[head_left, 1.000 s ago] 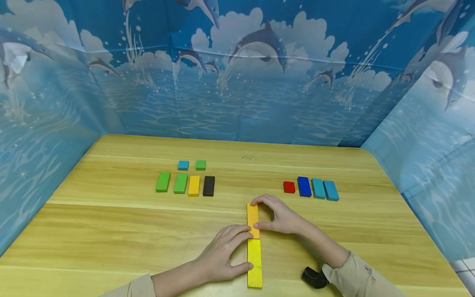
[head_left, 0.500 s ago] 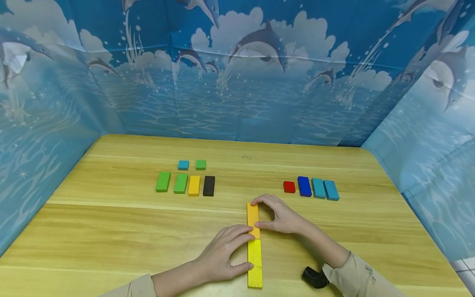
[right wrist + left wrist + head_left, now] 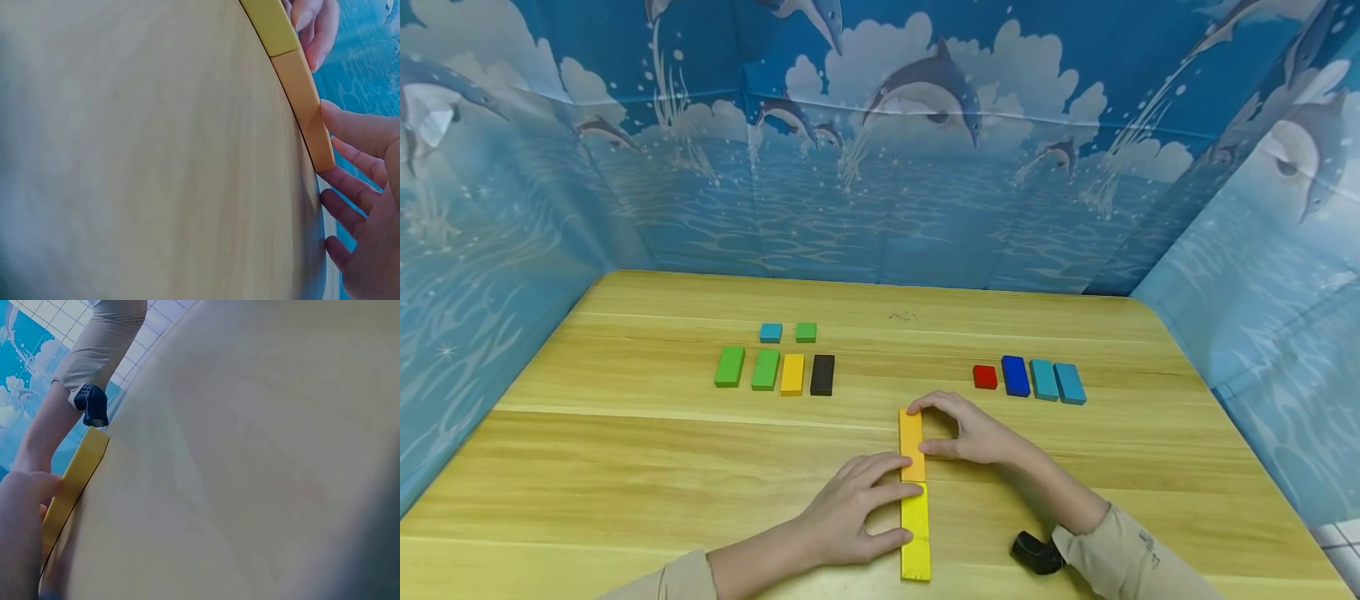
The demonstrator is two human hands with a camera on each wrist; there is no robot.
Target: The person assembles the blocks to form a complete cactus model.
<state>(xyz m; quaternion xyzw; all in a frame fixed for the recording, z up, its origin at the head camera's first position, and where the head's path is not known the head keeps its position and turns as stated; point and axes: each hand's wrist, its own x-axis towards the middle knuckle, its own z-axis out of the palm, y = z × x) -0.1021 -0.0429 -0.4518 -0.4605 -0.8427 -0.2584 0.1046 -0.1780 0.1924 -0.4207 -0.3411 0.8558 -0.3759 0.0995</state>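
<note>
An orange block (image 3: 911, 433) and a long yellow block (image 3: 914, 517) lie end to end on the wooden table, forming one straight strip in front of me. My left hand (image 3: 853, 510) reaches over from the left. Its thumb and index fingertips touch the yellow block, while another fingertip rests on the orange one. On the other side, my right hand (image 3: 966, 429) has its index finger at the far end of the orange block and its thumb at the right edge. The right wrist view shows that hand's fingers (image 3: 342, 209) spread apart beside the orange block (image 3: 304, 109).
At the back left stand two larger green blocks (image 3: 766, 370), a golden-yellow block (image 3: 792, 375), a black block (image 3: 822, 375) and smaller blue and green (image 3: 806, 332) ones. Red (image 3: 985, 377), dark blue (image 3: 1015, 376) and light blue (image 3: 1043, 380) blocks lie at right. A black device (image 3: 1037, 553) sits by the right sleeve.
My right thumb has slid off the top of the orange block to its right edge, slightly farther away. My left index finger has shifted right, onto the yellow block near the seam. The blocks stay put.
</note>
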